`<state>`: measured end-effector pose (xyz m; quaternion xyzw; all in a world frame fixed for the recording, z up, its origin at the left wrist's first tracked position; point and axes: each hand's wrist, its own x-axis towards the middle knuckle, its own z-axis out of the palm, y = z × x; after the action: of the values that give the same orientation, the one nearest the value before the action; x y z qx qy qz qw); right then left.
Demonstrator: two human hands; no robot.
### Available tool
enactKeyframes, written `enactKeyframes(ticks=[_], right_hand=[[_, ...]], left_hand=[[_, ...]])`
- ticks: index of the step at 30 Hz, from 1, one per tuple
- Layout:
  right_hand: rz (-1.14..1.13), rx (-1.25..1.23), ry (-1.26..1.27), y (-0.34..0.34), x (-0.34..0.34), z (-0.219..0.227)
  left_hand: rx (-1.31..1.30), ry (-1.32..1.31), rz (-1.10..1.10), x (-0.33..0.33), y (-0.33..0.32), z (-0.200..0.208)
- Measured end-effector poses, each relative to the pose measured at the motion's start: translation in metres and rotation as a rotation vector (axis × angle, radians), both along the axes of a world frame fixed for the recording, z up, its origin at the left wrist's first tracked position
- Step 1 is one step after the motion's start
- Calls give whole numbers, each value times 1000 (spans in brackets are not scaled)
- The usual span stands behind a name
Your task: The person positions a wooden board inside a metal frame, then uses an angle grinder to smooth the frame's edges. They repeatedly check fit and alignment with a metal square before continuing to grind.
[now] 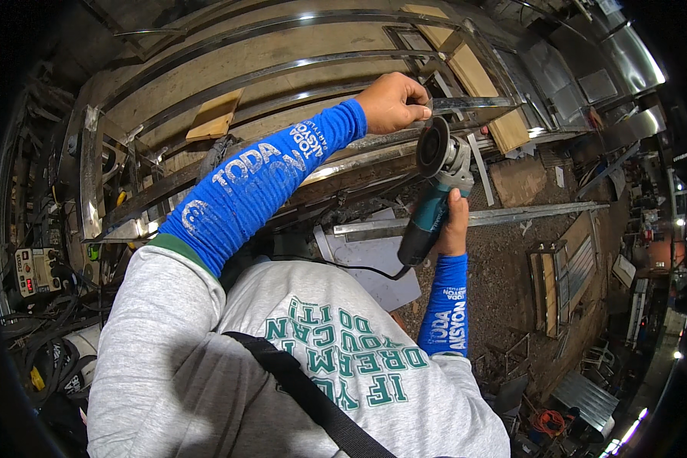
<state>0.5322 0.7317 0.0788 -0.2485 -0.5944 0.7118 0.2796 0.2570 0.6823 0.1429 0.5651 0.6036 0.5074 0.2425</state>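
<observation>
Beside the left hand (393,103), angle grinder (436,200) in right hand (455,226)

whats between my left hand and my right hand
The front of the angle grinder, in the head view: its round disc sits nearer the left hand, its metal head nearer the right hand holding the body.

Metal bar (527,214) on gritty floor (492,267)

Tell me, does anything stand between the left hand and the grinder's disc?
Nothing visible does: the left hand appears near the upper edge of the disc, though depth is unclear; the right hand holds the grinder.
</observation>
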Motion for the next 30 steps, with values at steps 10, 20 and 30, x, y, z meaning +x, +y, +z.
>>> enactKeyframes(ticks=[10, 20, 30], right_hand=[[-65, -218, 205, -34, -24, -34], [-106, -291, 229, -47, -33, -32], [-19, -268, 169, -25, -15, -35]], left_hand=[[18, -49, 36, 5, 3, 2], [20, -21, 45, -3, 6, -7], [-20, -46, 35, -3, 4, -9]])
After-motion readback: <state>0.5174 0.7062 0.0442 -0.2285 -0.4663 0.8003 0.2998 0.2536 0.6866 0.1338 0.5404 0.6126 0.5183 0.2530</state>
